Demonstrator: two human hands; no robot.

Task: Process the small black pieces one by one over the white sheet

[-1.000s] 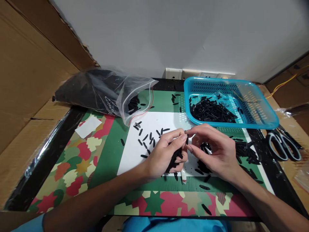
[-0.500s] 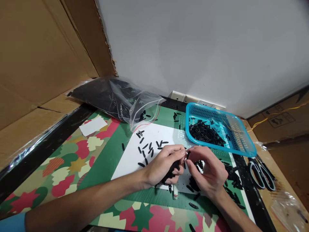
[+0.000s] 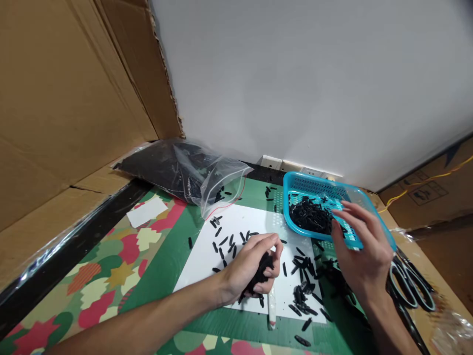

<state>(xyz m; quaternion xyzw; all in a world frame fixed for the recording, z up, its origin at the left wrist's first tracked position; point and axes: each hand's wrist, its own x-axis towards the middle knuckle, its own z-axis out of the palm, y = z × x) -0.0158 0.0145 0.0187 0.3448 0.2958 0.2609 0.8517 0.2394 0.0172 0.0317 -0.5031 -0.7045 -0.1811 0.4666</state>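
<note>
Left hand curls around a clump of black pieces.

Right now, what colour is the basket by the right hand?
The basket is bright blue; it shows best in the head view.

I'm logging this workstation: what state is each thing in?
Left hand, curled around black pieces.
Right hand, partly open.
Blue basket, uncovered, partly filled.
Plastic bag, unsealed, lying on its side.
White paper, flat, strewn with black pieces.
Scissors, lying down; open or shut unclear.
White stick, lying across the paper's edge.
</note>
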